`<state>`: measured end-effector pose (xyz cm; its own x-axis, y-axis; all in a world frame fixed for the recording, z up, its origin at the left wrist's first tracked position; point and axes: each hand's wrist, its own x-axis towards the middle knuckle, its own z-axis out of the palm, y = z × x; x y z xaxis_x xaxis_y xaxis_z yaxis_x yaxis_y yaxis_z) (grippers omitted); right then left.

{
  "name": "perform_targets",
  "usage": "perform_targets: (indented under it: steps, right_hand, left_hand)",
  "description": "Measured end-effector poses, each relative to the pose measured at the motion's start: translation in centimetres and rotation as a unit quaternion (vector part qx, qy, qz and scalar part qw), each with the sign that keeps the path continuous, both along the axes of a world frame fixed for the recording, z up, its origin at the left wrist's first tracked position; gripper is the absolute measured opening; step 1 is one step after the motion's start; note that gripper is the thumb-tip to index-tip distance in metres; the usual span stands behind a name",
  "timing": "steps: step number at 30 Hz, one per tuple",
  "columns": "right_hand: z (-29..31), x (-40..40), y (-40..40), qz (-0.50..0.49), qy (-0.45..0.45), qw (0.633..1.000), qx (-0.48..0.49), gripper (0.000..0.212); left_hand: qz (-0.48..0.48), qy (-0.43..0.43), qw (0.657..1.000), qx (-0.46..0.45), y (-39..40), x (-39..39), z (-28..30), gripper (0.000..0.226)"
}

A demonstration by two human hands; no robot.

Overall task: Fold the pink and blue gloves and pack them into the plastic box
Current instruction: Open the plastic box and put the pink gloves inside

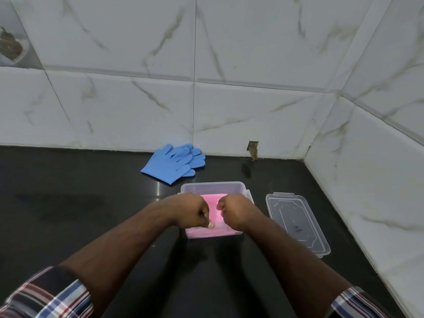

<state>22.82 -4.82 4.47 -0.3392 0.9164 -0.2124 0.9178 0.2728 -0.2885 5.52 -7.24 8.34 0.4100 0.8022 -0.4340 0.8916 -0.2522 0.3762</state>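
I see blue gloves point(173, 162) far left, pink gloves point(212, 208) in the clear plastic box point(213, 187), a black bench point(68, 203), white marbled tiles point(137, 99), and plaid sleeves point(46, 294).

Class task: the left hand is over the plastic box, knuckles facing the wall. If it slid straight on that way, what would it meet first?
Most likely the far wall of the plastic box, just beyond the left hand; the blue gloves lie behind that. Depth is unclear: held higher, the hand would clear the rim.
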Motion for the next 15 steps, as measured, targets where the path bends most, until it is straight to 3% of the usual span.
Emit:
perform_targets:
  steps: [9,15]
  right_hand:
    - [0.6,0.1,-0.7,-0.013,-0.072,0.996,-0.049,0.037]
    - [0.7,2.6,-1.4,-0.054,-0.120,0.989,-0.065,0.041]
  left_hand:
    - [0.042,0.028,0.996,0.078,0.1,0.6,-1.6,0.025]
    - [-0.010,0.060,0.986,0.157,1.6,3.3,-3.0,0.033]
